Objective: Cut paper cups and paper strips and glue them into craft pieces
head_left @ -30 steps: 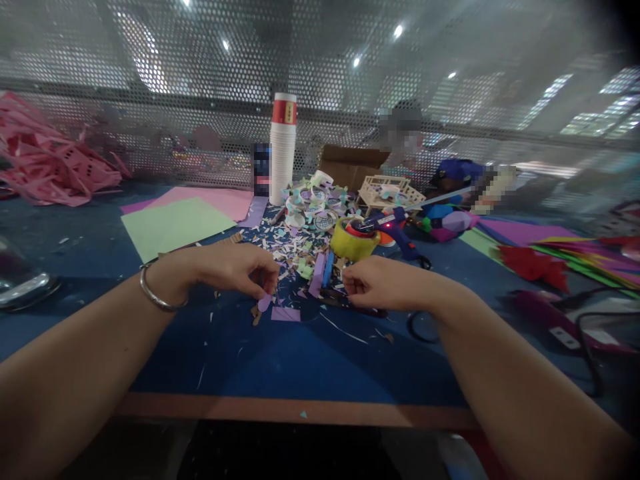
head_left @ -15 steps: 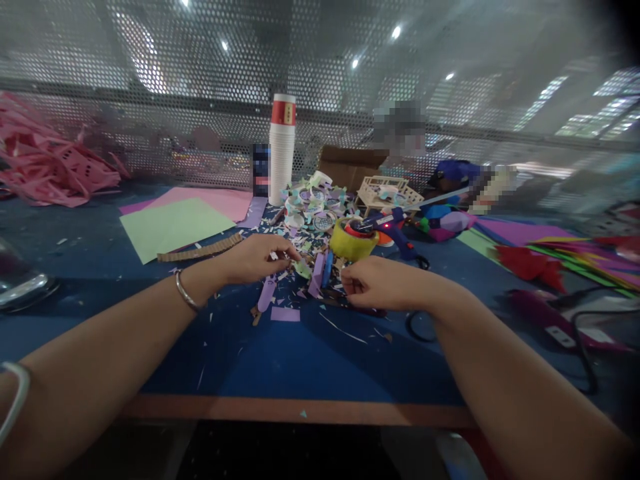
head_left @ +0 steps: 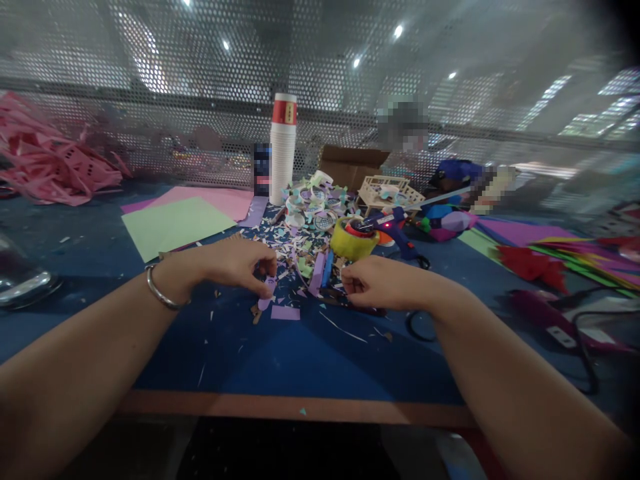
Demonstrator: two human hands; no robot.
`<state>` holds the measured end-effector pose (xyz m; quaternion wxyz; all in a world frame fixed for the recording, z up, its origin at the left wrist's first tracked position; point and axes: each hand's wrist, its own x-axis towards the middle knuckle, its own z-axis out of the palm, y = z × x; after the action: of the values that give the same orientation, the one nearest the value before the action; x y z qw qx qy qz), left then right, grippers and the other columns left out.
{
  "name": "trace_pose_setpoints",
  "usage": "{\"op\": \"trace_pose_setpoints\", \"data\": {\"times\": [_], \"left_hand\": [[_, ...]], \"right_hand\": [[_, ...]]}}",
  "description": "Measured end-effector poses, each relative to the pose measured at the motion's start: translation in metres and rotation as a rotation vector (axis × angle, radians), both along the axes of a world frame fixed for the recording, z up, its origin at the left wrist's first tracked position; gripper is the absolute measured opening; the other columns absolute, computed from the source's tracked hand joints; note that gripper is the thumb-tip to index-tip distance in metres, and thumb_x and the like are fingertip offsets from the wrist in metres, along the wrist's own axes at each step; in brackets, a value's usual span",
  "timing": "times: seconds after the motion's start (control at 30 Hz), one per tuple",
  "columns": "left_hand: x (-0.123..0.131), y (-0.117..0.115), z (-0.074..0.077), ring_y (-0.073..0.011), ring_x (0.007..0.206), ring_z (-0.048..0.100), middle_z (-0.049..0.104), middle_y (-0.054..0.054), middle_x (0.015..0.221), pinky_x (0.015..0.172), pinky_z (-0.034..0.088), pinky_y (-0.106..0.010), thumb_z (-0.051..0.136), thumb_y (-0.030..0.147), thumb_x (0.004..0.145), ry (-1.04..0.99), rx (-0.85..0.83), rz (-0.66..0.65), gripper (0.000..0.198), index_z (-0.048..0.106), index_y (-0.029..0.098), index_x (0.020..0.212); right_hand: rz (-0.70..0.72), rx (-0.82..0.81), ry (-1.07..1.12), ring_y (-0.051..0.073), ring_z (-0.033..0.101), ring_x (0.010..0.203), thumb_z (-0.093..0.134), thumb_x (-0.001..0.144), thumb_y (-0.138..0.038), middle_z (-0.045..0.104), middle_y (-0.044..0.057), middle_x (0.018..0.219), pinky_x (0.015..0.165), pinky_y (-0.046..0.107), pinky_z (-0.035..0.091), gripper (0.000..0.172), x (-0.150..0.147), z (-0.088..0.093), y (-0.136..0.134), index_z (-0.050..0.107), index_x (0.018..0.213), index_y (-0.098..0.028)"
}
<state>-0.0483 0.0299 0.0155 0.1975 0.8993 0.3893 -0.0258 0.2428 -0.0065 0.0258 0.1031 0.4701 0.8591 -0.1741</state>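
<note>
The left hand [head_left: 235,263] is at work in the middle of the surface [head_left: 300,363], at the near edge of a heap of paper scraps [head_left: 300,250]. Its thumb and forefinger are pressed together on the top of a small purple piece [head_left: 267,295], a short rounded strip that hangs down with its lower end touching or just above the blue mat; I cannot tell which. A metal bangle [head_left: 160,297] sits on that wrist.

The right hand [head_left: 373,283] lies just right of the heap, fingers curled in and the tips drawn together as if pinching something tiny. What it holds, if anything, is too small to make out. A dark tool, perhaps scissors [head_left: 350,308], lies partly under it.

Judging from this, the step in hand is the picking up or placing of the purple piece, with the right hand waiting close by. A piece this small and light calls for a gentle fingertip grip and a slow move, or it will bend or slip into the loose scraps around it.

Just beside the piece, toward the near edge, lies a flat purple rectangle [head_left: 285,313]. Beyond the hands stand a yellow tape roll [head_left: 354,245] and a blue glue gun [head_left: 395,227]. A tall stack of paper cups [head_left: 283,153] rises near the far edge, and a green sheet [head_left: 173,227] lies to the left.
</note>
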Motion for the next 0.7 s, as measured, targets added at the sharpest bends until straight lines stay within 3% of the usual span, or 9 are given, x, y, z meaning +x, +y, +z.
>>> {"op": "trace_pose_setpoints", "data": {"times": [0.13, 0.33, 0.47, 0.6, 0.7], "left_hand": [[0.002, -0.002, -0.001, -0.0207, 0.085, 0.061, 0.07, -0.008, 0.101, 0.069, 0.044, -0.028, 0.075, 0.045, 0.074, -0.001, -0.056, 0.009, 0.039, 0.065, 0.02, 0.102], [0.0, 0.003, 0.001, -0.0185, 0.076, 0.061, 0.069, -0.005, 0.085, 0.064, 0.044, -0.028, 0.069, 0.038, 0.079, -0.129, -0.132, -0.001, 0.022, 0.06, 0.021, 0.09], [-0.009, 0.009, 0.002, -0.0176, 0.073, 0.063, 0.07, -0.005, 0.083, 0.063, 0.044, -0.028, 0.064, 0.037, 0.083, -0.159, -0.195, 0.041, 0.019, 0.061, 0.021, 0.093], [-0.01, 0.012, -0.003, -0.0183, 0.072, 0.061, 0.069, -0.007, 0.09, 0.065, 0.044, -0.03, 0.063, 0.038, 0.084, -0.107, 0.005, 0.145, 0.022, 0.063, 0.019, 0.096], [0.006, 0.009, -0.014, -0.0228, 0.095, 0.06, 0.063, -0.01, 0.112, 0.082, 0.046, -0.034, 0.063, 0.032, 0.084, -0.248, 0.248, 0.042, 0.034, 0.062, 0.02, 0.116]], "right_hand": [[0.006, 0.01, -0.005, 0.018, 0.058, 0.066, 0.055, 0.076, -0.019, 0.066, 0.005, 0.075, 0.057, 0.03, 0.035, 0.003, 0.0, 0.0, 0.0, 0.055, 0.074, -0.02], [0.015, 0.005, 0.006, 0.017, 0.058, 0.064, 0.055, 0.076, -0.019, 0.065, 0.004, 0.071, 0.057, 0.029, 0.034, 0.002, 0.001, 0.0, 0.0, 0.056, 0.074, -0.02], [0.023, 0.012, 0.02, 0.017, 0.058, 0.064, 0.056, 0.076, -0.019, 0.066, 0.004, 0.072, 0.058, 0.029, 0.035, 0.003, 0.002, -0.001, 0.001, 0.056, 0.074, -0.02], [0.022, 0.018, 0.013, 0.017, 0.057, 0.065, 0.056, 0.076, -0.019, 0.065, 0.005, 0.074, 0.057, 0.029, 0.035, 0.003, 0.002, 0.0, 0.0, 0.055, 0.073, -0.02], [0.029, 0.037, -0.008, 0.017, 0.056, 0.065, 0.056, 0.075, -0.019, 0.065, 0.005, 0.074, 0.057, 0.03, 0.035, 0.004, 0.001, 0.0, 0.0, 0.054, 0.071, -0.02]]}}
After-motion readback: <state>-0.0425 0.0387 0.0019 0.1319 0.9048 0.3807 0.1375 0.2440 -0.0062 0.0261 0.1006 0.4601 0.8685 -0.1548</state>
